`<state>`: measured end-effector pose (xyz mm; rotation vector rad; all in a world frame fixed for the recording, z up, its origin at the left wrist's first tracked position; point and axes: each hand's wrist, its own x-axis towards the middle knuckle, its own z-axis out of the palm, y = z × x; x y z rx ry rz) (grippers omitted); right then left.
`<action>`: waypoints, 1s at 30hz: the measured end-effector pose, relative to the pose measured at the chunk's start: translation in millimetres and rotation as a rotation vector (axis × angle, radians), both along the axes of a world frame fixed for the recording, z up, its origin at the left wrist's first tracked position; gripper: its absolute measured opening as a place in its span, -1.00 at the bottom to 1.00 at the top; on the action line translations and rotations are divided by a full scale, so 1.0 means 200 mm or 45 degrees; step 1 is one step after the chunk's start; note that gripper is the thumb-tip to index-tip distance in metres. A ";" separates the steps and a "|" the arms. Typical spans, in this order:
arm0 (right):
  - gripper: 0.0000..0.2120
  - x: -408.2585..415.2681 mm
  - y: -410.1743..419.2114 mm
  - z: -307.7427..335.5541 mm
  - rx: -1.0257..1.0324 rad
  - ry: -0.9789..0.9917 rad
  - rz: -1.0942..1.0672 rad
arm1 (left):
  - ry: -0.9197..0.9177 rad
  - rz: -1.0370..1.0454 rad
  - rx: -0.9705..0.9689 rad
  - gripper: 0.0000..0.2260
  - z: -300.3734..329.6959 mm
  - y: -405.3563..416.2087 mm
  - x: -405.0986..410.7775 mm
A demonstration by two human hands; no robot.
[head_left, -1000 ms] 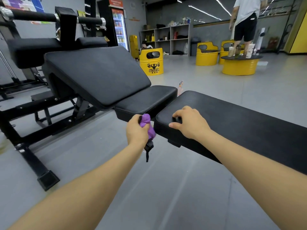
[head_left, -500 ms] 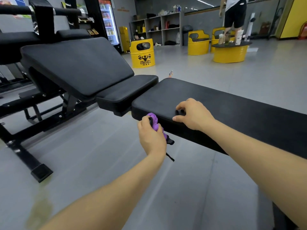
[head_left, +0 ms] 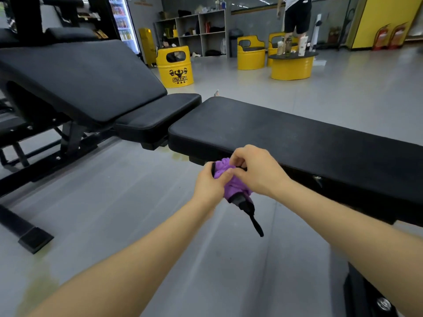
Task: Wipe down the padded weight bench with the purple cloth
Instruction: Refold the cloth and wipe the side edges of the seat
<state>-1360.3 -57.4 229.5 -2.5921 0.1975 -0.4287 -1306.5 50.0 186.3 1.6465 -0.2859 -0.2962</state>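
Note:
The flat padded weight bench (head_left: 286, 136) is black and runs from the centre to the right edge. Just in front of its near edge, over the floor, both hands hold the bunched purple cloth (head_left: 231, 185). My left hand (head_left: 209, 185) grips the cloth from the left. My right hand (head_left: 256, 170) pinches its top from the right. A black strap (head_left: 254, 219) hangs down from the cloth. Neither hand touches the bench pad.
An inclined black bench (head_left: 87, 78) on a steel frame stands at the left, its seat pad (head_left: 158, 116) close to the flat bench's end. Yellow barrel seats (head_left: 176, 67) and a barrel table (head_left: 291, 65) stand far back, with a person (head_left: 296, 17) beside them.
My right hand has left the bench pad and come onto the cloth. My left hand has moved right with the cloth, so both hands now hold it.

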 end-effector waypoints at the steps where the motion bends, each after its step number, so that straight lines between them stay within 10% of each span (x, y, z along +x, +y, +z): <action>1: -0.82 -0.03 0.03 -0.03 -0.004 0.024 0.040 | 0.112 -0.020 -0.084 -0.95 0.00 0.02 0.01; 5: -0.47 -0.06 0.13 -0.12 -0.111 0.044 0.053 | 0.386 -0.104 -0.361 -0.81 0.04 0.09 0.02; 12: -0.48 0.06 0.19 -0.19 -0.436 -0.256 -0.137 | 0.363 -0.270 -0.326 -0.85 0.07 0.19 0.09; 19: -0.66 0.19 0.14 -0.22 -1.043 -0.688 -0.080 | -1.003 -0.030 0.406 -0.70 -0.08 0.25 0.32; 30: -0.65 -0.19 -0.27 -0.46 -1.357 -0.674 -0.152 | -1.249 0.051 0.539 -0.55 -0.20 0.19 0.27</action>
